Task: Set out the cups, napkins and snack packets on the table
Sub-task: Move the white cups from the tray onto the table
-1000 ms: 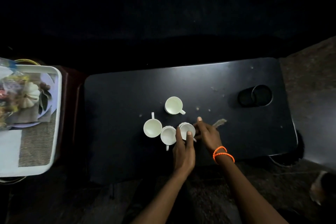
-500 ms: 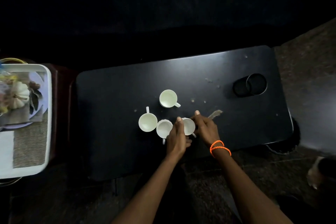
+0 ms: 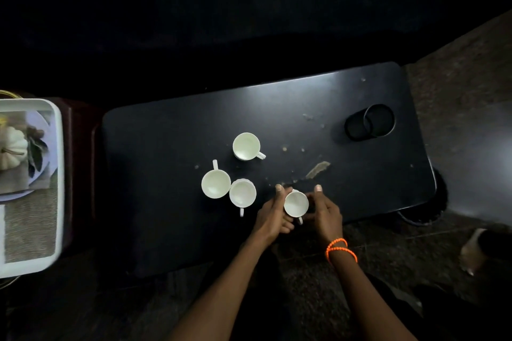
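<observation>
Cup (image 3: 296, 203) shifted right, two-handed grip.

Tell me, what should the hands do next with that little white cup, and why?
Probably slide the held cup a little rightward onto bare table and let go. The left hand and right hand cup it from both sides, and the other three cups, one at, crowd together on its left.
</observation>
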Demonstrator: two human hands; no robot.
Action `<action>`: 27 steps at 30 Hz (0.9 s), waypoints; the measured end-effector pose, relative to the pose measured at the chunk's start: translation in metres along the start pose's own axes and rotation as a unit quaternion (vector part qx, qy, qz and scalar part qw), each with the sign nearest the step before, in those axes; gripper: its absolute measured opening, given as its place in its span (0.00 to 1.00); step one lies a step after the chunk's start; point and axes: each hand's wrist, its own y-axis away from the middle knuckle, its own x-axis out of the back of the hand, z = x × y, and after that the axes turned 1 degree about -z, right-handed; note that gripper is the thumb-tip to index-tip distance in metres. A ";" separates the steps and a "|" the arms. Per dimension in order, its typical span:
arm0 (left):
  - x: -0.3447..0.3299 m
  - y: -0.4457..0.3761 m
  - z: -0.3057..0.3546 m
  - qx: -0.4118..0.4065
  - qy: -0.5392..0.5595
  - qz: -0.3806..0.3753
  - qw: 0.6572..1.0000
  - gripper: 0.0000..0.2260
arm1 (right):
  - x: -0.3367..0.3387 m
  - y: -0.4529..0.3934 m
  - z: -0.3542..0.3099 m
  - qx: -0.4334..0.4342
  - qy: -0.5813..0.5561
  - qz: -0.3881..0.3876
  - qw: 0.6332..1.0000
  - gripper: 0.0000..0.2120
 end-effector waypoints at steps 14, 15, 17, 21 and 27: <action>-0.024 -0.006 -0.009 0.000 -0.023 -0.046 0.999 0.28 | 0.026 -0.006 0.019 -0.036 -0.042 0.027 0.998 0.27; -0.024 -0.005 -0.010 -0.001 -0.019 -0.045 0.999 0.28 | 0.026 -0.006 0.019 -0.033 -0.044 0.026 0.998 0.26; -0.024 -0.004 -0.012 -0.003 -0.012 -0.039 0.999 0.27 | 0.026 -0.006 0.019 -0.028 -0.047 0.024 0.998 0.25; -0.018 -0.004 -0.011 -0.007 0.001 -0.029 1.000 0.27 | 0.022 -0.004 0.016 -0.014 -0.052 0.012 0.998 0.23; -0.011 0.002 -0.007 0.000 0.004 -0.025 1.000 0.25 | 0.019 -0.004 0.007 -0.040 -0.050 0.019 0.998 0.25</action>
